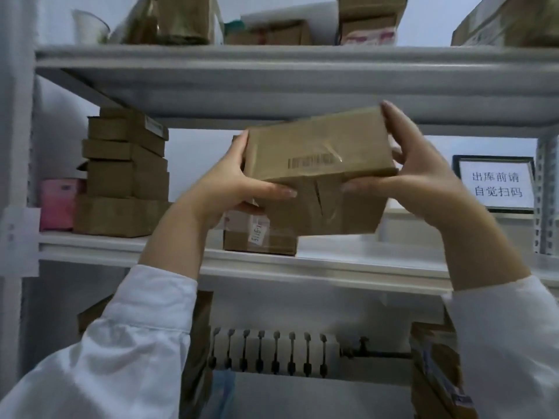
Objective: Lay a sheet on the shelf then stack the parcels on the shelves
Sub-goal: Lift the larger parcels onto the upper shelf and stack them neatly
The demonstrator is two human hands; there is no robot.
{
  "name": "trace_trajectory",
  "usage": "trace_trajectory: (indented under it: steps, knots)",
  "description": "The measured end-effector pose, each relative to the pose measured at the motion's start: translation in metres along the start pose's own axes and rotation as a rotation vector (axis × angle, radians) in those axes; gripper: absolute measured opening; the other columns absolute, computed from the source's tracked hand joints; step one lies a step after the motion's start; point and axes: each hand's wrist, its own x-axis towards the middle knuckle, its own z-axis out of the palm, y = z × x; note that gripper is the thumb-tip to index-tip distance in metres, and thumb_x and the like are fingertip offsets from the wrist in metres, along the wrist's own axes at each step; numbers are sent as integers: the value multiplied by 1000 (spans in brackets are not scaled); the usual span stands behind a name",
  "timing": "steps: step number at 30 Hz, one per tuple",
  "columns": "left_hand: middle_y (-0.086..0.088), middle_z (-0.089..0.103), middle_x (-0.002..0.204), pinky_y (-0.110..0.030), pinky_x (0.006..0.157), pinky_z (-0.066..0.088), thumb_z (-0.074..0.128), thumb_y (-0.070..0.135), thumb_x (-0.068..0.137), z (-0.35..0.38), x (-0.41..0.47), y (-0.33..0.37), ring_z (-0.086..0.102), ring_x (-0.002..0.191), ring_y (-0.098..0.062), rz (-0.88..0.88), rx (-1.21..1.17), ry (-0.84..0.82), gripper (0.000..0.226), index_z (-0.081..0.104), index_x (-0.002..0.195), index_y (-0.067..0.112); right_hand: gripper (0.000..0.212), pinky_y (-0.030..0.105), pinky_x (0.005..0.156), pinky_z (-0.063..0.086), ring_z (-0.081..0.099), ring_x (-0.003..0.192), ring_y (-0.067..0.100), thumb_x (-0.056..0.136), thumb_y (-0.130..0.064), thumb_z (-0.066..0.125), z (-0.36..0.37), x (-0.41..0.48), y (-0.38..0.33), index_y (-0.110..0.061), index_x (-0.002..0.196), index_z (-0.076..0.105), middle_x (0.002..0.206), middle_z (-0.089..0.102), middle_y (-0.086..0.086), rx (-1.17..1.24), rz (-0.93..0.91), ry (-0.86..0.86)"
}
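Fingers (pixel 393 116) of left hand (pixel 230 176) and right hand (pixel 423 173) clasp parcel (pixel 317 149), labelled box (pixel 260 240) below, stacked boxes (pixel 127 176) left

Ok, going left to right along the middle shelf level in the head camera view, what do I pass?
Pink packet → stack of brown boxes → held parcel → framed sign.

The white metal middle shelf (pixel 378 264) carries a tall stack of brown cardboard boxes (pixel 127 176) at its left end, with a pink packet (pixel 57 204) just beside the stack's left. A single brown cardboard box with a white label (pixel 260 241) sits near the front edge, apart from the stack. The white metal upper shelf (pixel 272 58) bears a white cup (pixel 89 27) and several brown cardboard parcels (pixel 369 22).
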Motion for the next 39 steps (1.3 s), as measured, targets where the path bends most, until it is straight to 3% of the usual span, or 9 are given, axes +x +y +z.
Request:
trace_trajectory:
  steps: [3,5,10,14,19,30,34,37,39]
  knots:
    - [16,47,121,-38,89,54,88,23,48,-9,12,16,52,116,-12,158,8,78,117,17,138,44,117,27,91,51,45,124,-2,60,-19,88,-4,14,-7,-36,149,14,133,39,-28,-45,-152,60]
    - [14,43,129,-41,99,48,89,28,47,-12,21,22,46,122,-11,258,57,130,117,13,133,51,117,36,100,47,38,133,0,60,-32,85,-4,24,-9,-37,149,9,146,34,-19,-98,-238,112]
    - [19,44,123,-34,91,54,85,4,60,-24,49,27,49,116,-2,384,106,194,110,16,140,37,119,48,106,41,36,138,16,67,-25,83,9,55,1,-39,149,-2,154,29,-5,-182,-253,203]
    - [24,46,113,-17,79,50,82,1,64,-36,71,21,50,102,6,365,163,233,110,13,142,39,115,44,106,41,43,131,19,72,-15,81,27,76,16,-25,152,-2,149,36,0,-221,-233,252]
    - [8,43,128,-31,91,49,84,6,63,-52,100,2,46,118,-12,342,196,235,115,9,144,39,106,23,99,39,45,124,13,77,-19,77,48,104,31,-25,152,3,144,42,-1,-237,-191,290]
    - [-2,29,151,-29,99,36,78,13,74,-70,161,-33,33,134,-18,190,269,245,113,-3,150,32,99,35,100,46,48,122,18,67,-24,80,89,161,71,-21,147,22,136,48,2,-77,33,271]
    - [4,37,140,-29,96,35,71,37,78,-72,165,-46,38,124,-14,85,117,188,99,3,150,29,31,12,71,47,58,95,4,91,-25,56,97,164,82,-19,121,50,111,61,-6,152,161,248]
    - [3,49,127,-37,99,37,48,49,92,-70,164,-57,47,118,-20,-64,-108,256,64,22,146,27,22,12,60,41,52,83,-4,100,-27,40,100,168,89,-28,120,49,99,57,-16,193,256,204]
    - [0,60,107,-34,85,47,39,51,95,-66,164,-64,57,105,-21,-139,-182,281,47,44,131,20,19,21,60,40,53,79,4,100,-33,40,104,171,88,-27,115,50,91,56,-15,252,356,190]
